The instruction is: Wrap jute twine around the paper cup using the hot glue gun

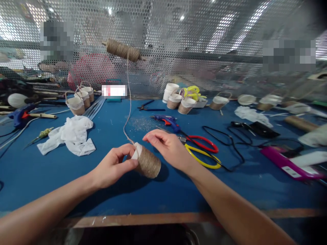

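Observation:
My left hand (116, 165) grips a paper cup wrapped in twine (148, 162) by its white rim, and the cup lies tilted above the table with its base to the right. From the rim a strand of twine (129, 102) runs up to a twine spool (122, 50) mounted on the mesh. My right hand (167, 146) hovers just right of the cup, fingers curled together in a pinch; whether anything is between them is hidden. Scissors with one red and one yellow handle (204, 160) lie partly behind that hand. A blue glue gun (167, 121) rests beyond it.
Pliers (150, 107) lie farther back. White cloth (70, 134) and another glue gun (21, 114) are at left. Wrapped cups with handles (76, 106) stand along the back, near stacked white cups (170, 92). A black cable (230, 143) and a purple device (287, 163) lie at right.

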Demonstrator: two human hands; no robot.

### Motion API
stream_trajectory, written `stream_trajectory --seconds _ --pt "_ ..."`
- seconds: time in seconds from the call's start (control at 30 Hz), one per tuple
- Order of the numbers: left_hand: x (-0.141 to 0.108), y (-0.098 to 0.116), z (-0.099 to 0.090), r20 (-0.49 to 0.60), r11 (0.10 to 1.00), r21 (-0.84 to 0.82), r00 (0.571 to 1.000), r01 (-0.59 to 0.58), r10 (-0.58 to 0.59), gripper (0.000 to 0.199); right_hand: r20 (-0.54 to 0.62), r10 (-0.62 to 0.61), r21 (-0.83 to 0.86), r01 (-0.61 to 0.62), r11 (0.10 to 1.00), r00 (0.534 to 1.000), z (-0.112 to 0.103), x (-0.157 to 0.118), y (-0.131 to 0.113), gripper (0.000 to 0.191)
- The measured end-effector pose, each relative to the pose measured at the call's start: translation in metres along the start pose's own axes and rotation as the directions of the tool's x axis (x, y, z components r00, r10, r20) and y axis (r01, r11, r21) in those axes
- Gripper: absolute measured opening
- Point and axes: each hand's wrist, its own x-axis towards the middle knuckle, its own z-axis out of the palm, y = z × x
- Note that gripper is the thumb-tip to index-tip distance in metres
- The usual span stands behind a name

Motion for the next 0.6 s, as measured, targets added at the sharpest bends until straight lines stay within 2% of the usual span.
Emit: stream_trajectory --seconds 0.07,0.2,0.3,0.43,0.6 --pt "0.000 -0.001 0.000 0.005 0.998 0.057 1.000 -0.012 0.011 0.019 -0.105 0.121 -0.108 -0.133 0.985 0.987 -0.010 0.008 0.012 0.024" --pt "0.000 -0.003 0.000 0.010 0.995 0.098 1.000 -0.009 0.008 0.021 -0.259 0.289 -0.251 -0.353 0.901 0.922 -0.042 0.035 0.047 0.020" --pt "0.001 -0.004 0.000 0.022 0.994 0.113 1.000 -0.011 0.008 0.021 -0.213 0.421 -0.300 -0.469 0.831 0.882 -0.053 0.055 0.073 0.020" --pt "0.001 -0.003 -0.001 0.027 0.991 0.131 0.999 -0.032 0.029 0.020 -0.154 0.523 -0.273 -0.545 0.793 0.838 -0.044 0.073 0.096 0.027" --pt "0.002 -0.002 -0.004 0.034 0.987 0.158 0.999 -0.035 0.030 0.019 -0.129 0.562 -0.161 -0.577 0.801 0.817 -0.045 0.074 0.094 0.027"
